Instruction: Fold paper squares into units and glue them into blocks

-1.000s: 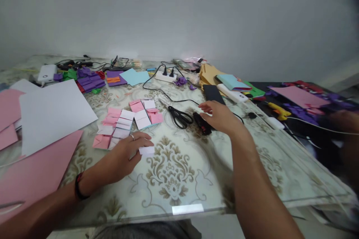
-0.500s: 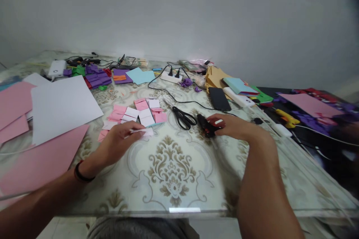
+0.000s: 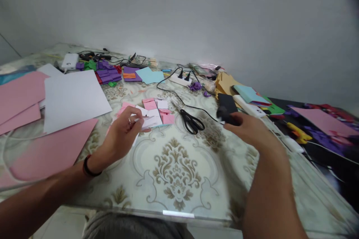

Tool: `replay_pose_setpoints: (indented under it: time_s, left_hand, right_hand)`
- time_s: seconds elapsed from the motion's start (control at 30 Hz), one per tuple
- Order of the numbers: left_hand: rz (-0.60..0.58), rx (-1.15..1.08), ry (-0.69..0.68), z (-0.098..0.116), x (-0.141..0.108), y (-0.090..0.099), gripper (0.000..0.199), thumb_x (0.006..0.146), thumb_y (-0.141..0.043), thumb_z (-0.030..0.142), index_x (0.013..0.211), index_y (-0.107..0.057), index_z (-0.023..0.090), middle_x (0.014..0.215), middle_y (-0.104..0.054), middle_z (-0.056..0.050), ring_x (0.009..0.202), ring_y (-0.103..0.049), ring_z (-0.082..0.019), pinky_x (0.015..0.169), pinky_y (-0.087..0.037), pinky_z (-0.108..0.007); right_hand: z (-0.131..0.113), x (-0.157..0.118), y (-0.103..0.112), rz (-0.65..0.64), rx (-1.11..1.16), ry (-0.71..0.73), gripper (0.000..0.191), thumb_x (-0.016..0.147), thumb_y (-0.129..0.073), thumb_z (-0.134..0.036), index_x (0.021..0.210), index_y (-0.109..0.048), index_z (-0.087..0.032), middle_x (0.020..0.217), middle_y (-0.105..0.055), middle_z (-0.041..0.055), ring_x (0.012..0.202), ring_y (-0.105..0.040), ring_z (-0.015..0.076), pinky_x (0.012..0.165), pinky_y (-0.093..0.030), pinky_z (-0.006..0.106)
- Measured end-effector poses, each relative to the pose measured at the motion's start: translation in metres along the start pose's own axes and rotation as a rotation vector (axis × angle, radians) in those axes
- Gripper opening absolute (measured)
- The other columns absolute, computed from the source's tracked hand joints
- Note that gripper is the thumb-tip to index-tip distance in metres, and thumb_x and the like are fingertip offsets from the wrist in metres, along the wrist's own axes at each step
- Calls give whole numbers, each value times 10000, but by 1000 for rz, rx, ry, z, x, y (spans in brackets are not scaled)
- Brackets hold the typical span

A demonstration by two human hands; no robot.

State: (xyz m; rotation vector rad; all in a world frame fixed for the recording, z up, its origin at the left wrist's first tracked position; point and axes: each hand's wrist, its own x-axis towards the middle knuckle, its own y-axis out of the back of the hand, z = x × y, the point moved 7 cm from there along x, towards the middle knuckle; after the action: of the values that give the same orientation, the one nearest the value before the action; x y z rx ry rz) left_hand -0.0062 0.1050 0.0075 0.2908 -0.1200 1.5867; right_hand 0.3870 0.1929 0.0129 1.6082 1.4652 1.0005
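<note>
Right hand (image 3: pixel 249 129), fingers curled round the black tool (image 3: pixel 224 115), has lifted it off the desk (image 3: pixel 214 175). Left hand (image 3: pixel 125 130) pinches a white paper piece (image 3: pixel 148 121); scissors (image 3: pixel 191 120) lie between. Finding: both hands occupied.

- The right hand (image 3: pixel 248 129), earlier above the black tool (image 3: pixel 226 115), now grips it.
- The tool, formerly lying beside the scissors (image 3: pixel 192 121), is raised off the table (image 3: pixel 179 164).
- The left hand (image 3: pixel 123 132) now covers more of the folded papers (image 3: pixel 168 118).
</note>
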Motion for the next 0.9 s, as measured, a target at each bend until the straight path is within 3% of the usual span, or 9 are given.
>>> replay_pose_setpoints:
  time_s: [0.1,0.17,0.3,0.4,0.5,0.6,0.67,0.77,0.9]
  left_hand:
    - [93,258,-155,15,-2,10,42,966,-583,236,933,-583,211,853,-641,14,730,-599,-114,677,-534,-225]
    - [53,352,-202,21,-2,8,132,982,-533,185,885,-622,196,851,-663,2,727,-580,-114,666,-482,-223]
    - [-46,412,-144,24,-3,1,215,982,-507,177,1013,-718,198,818,-683,5,610,-507,-98,565,-401,-219]
    - [-66,407,-92,22,-4,-2,249,959,-549,196,1146,-713,193,620,-540,59,519,-402,-92,498,-333,-214]
    - [-116,338,-64,18,-6,-7,281,950,-576,210,1204,-692,183,586,-492,73,523,-428,-93,527,-381,-206]
    - [-171,259,-37,14,-8,-12,325,951,-593,221,1267,-659,183,725,-664,21,666,-609,-123,675,-508,-230]
    - [-208,197,-15,11,-9,-15,349,951,-601,223,1295,-642,186,916,-757,-38,843,-702,-164,785,-553,-261]
    - [-250,127,13,7,-11,-18,368,948,-614,229,1314,-633,193,1094,-774,-83,1001,-731,-207,838,-576,-282]
    - [-278,137,9,4,-13,-18,389,944,-612,219,1332,-632,201,1009,-769,-72,933,-732,-205,859,-591,-320]
  right_hand:
    - [-21,-8,1,35,292,23,198,822,-616,-387,824,-675,-197,686,-633,46,612,-534,182,587,-418,318]
    - [-44,-16,-3,41,523,118,235,852,-637,-438,791,-642,-212,693,-625,33,585,-502,158,540,-402,291]
    - [-80,-35,-20,-19,569,266,301,902,-659,-501,830,-685,-210,671,-621,20,615,-554,170,542,-423,286]
    - [-97,-49,-29,-68,646,356,308,884,-703,-499,798,-688,-204,741,-669,38,677,-611,192,593,-482,306]
    - [-116,-61,-37,-168,685,423,280,819,-787,-466,820,-702,-199,749,-682,31,619,-593,171,543,-461,290]
    - [-143,-73,-43,-294,654,556,231,862,-751,-393,784,-678,-189,711,-634,18,585,-543,146,523,-411,278]
    - [-161,-81,-42,-272,641,698,231,872,-734,-343,735,-634,-186,724,-603,18,657,-557,156,596,-431,286]
    - [-172,-86,-45,-235,617,751,269,889,-711,-304,698,-560,-189,692,-537,-11,624,-499,126,577,-383,265]
    - [-173,-89,-53,-230,577,719,308,902,-685,-283,683,-487,-199,636,-445,-49,556,-414,99,525,-305,254]
